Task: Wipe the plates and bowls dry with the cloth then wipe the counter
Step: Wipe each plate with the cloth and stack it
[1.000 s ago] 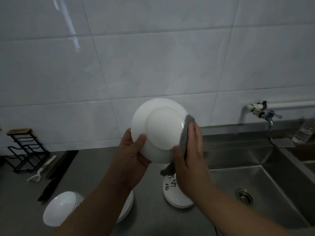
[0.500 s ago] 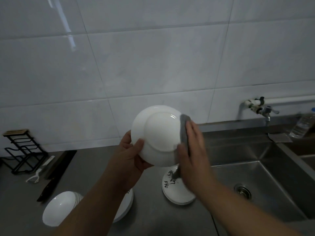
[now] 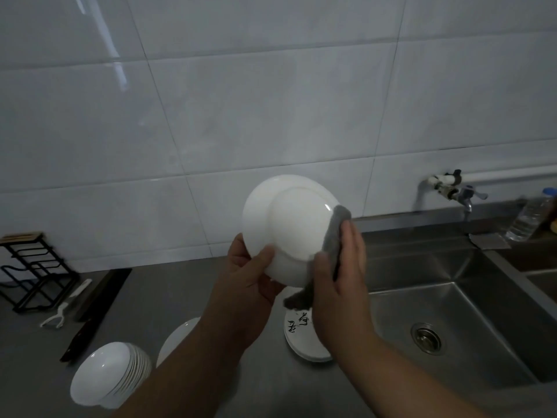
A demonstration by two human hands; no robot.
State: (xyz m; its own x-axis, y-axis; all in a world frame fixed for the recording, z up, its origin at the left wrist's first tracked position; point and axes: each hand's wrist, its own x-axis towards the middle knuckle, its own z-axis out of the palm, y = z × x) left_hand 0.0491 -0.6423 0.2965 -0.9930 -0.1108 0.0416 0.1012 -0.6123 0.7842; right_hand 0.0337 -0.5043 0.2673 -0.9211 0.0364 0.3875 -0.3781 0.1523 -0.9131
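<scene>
Plate is held up over the bench, tilted with its underside to the head camera, so the cloth can reach its back and rim; left hand clamps the lower left edge, thumb curled over it, steadying it against the rubbing; right hand pinches the grey cloth round the right rim, thumb on the near face and fingers behind; stacked bowls and other plates lie below on the bench beside the sink, probably within reach for their turn.
</scene>
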